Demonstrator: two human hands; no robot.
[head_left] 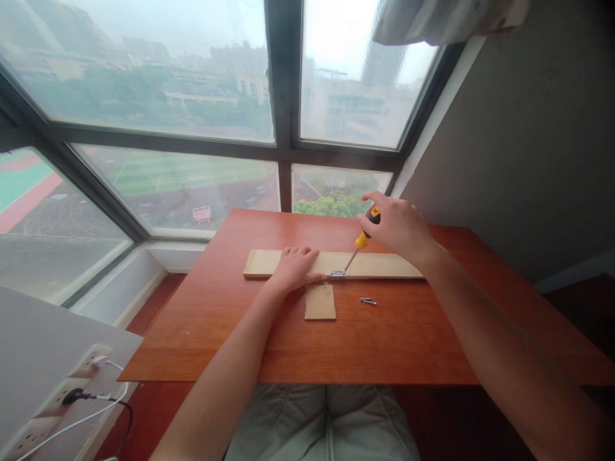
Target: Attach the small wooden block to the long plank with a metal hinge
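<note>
My right hand [401, 224] is closed around the handle of a yellow and black screwdriver [362, 240]. The driver slants down to the left, its tip at a small metal hinge [338, 274] by the near edge of a long, pale wooden board [379, 264]. Flat across the board rests my left hand [296, 266], fingers apart and thumb reaching toward the hinge. Just in front of that thumb lies a small square wooden piece [320, 303]. A few loose screws [368, 301] lie to its right. Whether a screw sits under the tip is too small to tell.
Everything lies on a reddish-brown wooden table [211, 320]. Its far side faces large framed windows [283, 96], and a grey wall [528, 160] rises at the right. At lower left, wall sockets [62, 397] hold a white and a black plug with cables.
</note>
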